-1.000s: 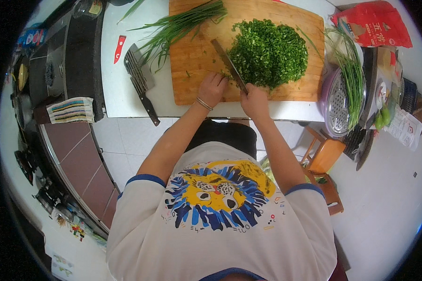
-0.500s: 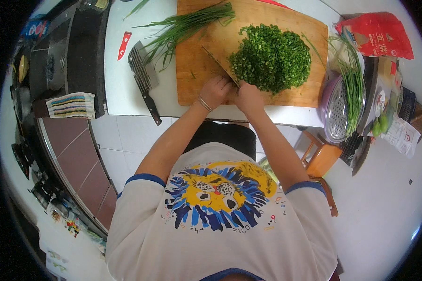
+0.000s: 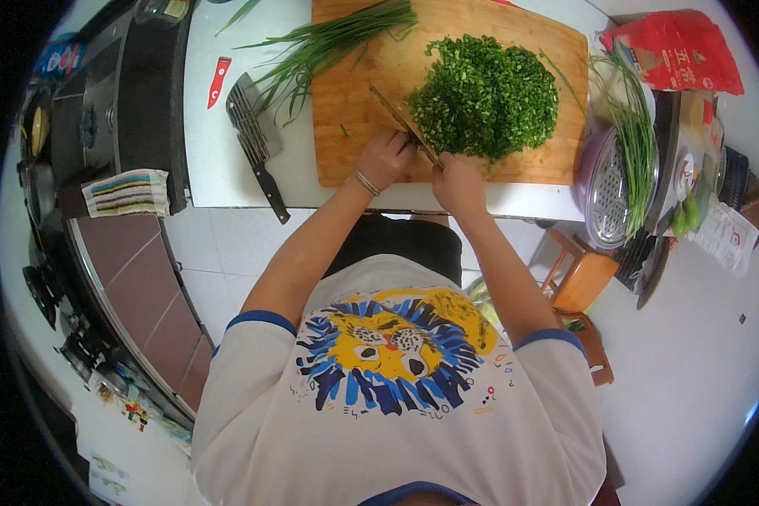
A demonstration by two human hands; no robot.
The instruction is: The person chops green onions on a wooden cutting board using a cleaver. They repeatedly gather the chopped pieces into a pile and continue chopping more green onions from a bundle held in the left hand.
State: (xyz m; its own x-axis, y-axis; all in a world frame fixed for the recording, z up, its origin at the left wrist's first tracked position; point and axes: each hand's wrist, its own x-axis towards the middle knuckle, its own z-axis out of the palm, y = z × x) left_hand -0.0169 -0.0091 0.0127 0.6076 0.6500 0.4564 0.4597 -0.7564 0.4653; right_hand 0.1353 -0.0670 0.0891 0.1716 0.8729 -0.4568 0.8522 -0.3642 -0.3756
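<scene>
A knife (image 3: 392, 108) slants across the wooden cutting board (image 3: 354, 97), blade pointing away and to the left. My right hand (image 3: 460, 184) is closed round its handle at the board's near edge. Against the blade's left side, my left hand (image 3: 386, 160) has its fingers curled and pressed together; whether they pinch the blade or bits on it is hidden. Just right of the blade lies a large heap of finely chopped green stalks (image 3: 489, 97), perhaps chives or scallions. Uncut long stalks (image 3: 354, 29) rest over the board's far left corner.
Left of the board lie a slotted-blade cleaver (image 3: 251, 131) and a small red-handled tool (image 3: 218, 83). A purple-rimmed basin with a perforated metal insert (image 3: 605, 190) and more stalks (image 3: 637, 143) stands right, near a red bag (image 3: 683, 51). A wooden stool (image 3: 586, 274) stands below.
My right hand and the knife handle have shifted slightly right, away from my left hand. The knife's blade has turned a little. The whole view has shifted slightly.
</scene>
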